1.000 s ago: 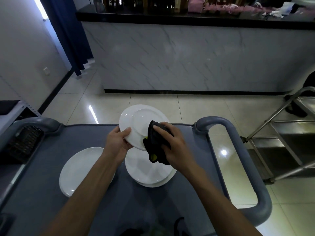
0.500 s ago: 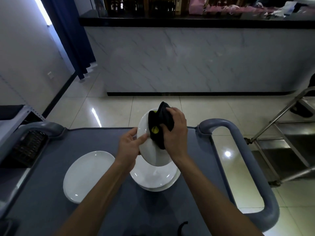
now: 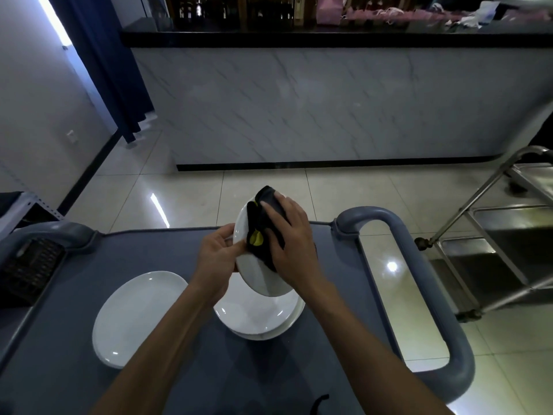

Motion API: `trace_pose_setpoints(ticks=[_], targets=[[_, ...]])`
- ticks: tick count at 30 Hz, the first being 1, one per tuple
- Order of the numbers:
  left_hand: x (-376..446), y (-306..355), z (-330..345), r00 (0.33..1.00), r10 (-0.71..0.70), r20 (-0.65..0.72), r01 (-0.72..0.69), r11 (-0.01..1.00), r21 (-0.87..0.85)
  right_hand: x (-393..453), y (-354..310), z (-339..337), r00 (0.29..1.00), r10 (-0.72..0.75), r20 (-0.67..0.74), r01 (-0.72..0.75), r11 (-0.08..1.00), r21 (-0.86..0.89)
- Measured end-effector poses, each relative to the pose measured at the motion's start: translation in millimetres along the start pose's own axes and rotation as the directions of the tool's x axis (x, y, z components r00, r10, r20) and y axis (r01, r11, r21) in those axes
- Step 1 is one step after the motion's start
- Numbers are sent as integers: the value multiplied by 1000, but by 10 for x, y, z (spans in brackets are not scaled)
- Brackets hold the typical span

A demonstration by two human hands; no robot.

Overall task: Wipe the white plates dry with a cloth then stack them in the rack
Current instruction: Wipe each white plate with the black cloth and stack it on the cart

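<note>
From the head camera, the only view, the person stands over a grey-topped service cart (image 3: pixel 167 256) with thick rounded grey handles, and the wiping step is in hand. The left hand (image 3: pixel 217 257) holds a round white ceramic plate (image 3: pixel 257 280) by its left rim, thumb on the near face and fingers curled behind, so the plate is raised on edge and tilted above the cart. The right hand (image 3: pixel 291 244) presses a bunched black cloth with a yellow patch (image 3: pixel 260 229) against the plate's upper face, its fingers curved over the fabric and gripping it. Directly beneath the lifted plate lies a short stack of white plates (image 3: pixel 260 319) flat on the cart top, and just to the left of that stack, apart from it, rests a single white oval plate (image 3: pixel 134 319). A dark gridded object (image 3: pixel 27 271) at the left edge, beside the cart, may be the rack, though it is too dim and cropped to be sure. To the right stands a stainless steel trolley (image 3: pixel 508 235) on the tiled floor. Judged from this, the held plate is only partly wiped: the next move calls for carrying the cloth across the lower face and round the rim, perhaps turning the plate in the left hand, before it can go to the rack; the plates on the cart appear yet to be handled.
</note>
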State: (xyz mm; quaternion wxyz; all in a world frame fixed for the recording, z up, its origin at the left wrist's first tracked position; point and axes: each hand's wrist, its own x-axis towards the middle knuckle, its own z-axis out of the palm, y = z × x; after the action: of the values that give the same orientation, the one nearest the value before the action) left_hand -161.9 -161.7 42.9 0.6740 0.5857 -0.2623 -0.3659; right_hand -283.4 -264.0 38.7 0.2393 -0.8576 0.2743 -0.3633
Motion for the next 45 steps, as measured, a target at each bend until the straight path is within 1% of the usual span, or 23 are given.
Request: trace_pose_setpoints(ticks=[6, 10, 12, 14, 16, 18, 21, 29, 32, 34, 38, 40, 42, 45], targets=[[19, 165, 71, 993, 59, 104, -66, 995, 69, 219, -40, -169, 997, -65, -34, 64, 997, -34], [29, 188, 114, 994, 64, 85, -68, 996, 56, 315, 70, -216, 993, -83, -87, 82, 997, -7], [21, 166, 134, 997, 51, 64, -52, 998, 19, 337, 144, -221, 994, -24, -109, 30, 998, 53], [16, 143, 140, 998, 39, 48, -37, 999, -27, 357, 202, -234, 988, 68, -139, -53, 993, 109], [7, 128, 136, 999, 20, 42, -17, 997, -78, 375, 241, -253, 970, 166, -177, -137, 976, 166], [3, 118, 138, 999, -1, 43, 6, 992, -124, 385, 254, -276, 952, 227, -203, -185, 960, 209], [1, 103, 151, 999, -21, 39, 28, 985, -172, 404, 268, -307, 946, 249, -209, -206, 957, 206], [-29, 43, 225, 998, -60, -24, 53, 968, -244, 403, 350, -376, 944, 298, -142, -270, 944, 190], [-49, 21, 214, 996, -85, -34, 72, 959, -275, 384, 380, -389, 951, 274, -146, -254, 957, 142], [-84, 7, 211, 996, -91, -17, 83, 956, -283, 340, 397, -401, 954, 250, -166, -230, 964, 134], [-124, 5, 194, 997, -74, 22, 77, 977, -197, 310, 420, -407, 965, 187, -186, -166, 978, 122], [-114, 27, 178, 998, -65, 24, 68, 986, -155, 320, 389, -382, 972, 148, -185, -134, 987, 89], [-102, 53, 154, 998, -64, 26, 67, 989, -129, 326, 330, -343, 981, 99, -165, -93, 995, 47], [-99, 74, 123, 997, -58, 47, 62, 994, -95, 292, 237, -291, 998, -9, -68, 11, 1000, 23]])
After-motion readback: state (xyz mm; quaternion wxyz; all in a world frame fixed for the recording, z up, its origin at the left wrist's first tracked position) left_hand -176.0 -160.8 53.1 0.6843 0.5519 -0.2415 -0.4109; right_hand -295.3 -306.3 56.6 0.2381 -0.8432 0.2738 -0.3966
